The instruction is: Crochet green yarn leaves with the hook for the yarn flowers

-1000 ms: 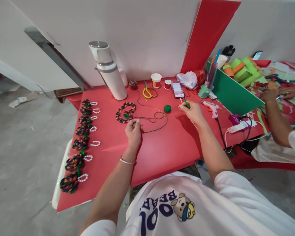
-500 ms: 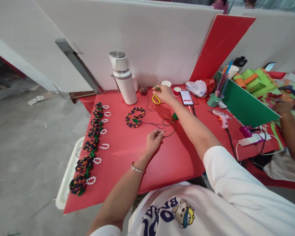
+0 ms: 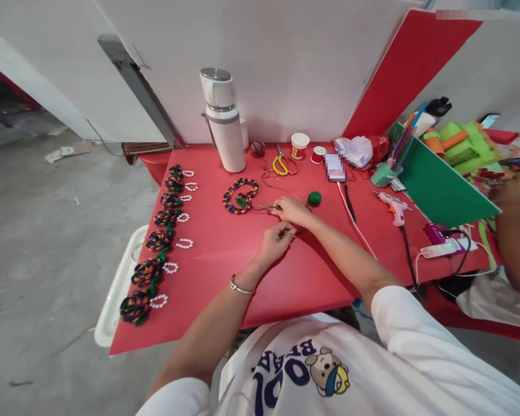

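Red table, smooth top, faint sheen. Behind its far edge, a wall of plain off-white panels. Grey strip slants down the panels at left, ending near the table's far left corner. Red panel against the wall, right of centre. Green board upright on the tabletop, right side. Floor grey, concrete-looking, blotchy; pale scrap lying far left. White furniture, rounded, partly under the table's left edge; kind unclear. Light even, shadows soft. Upper left dim, detail poor.
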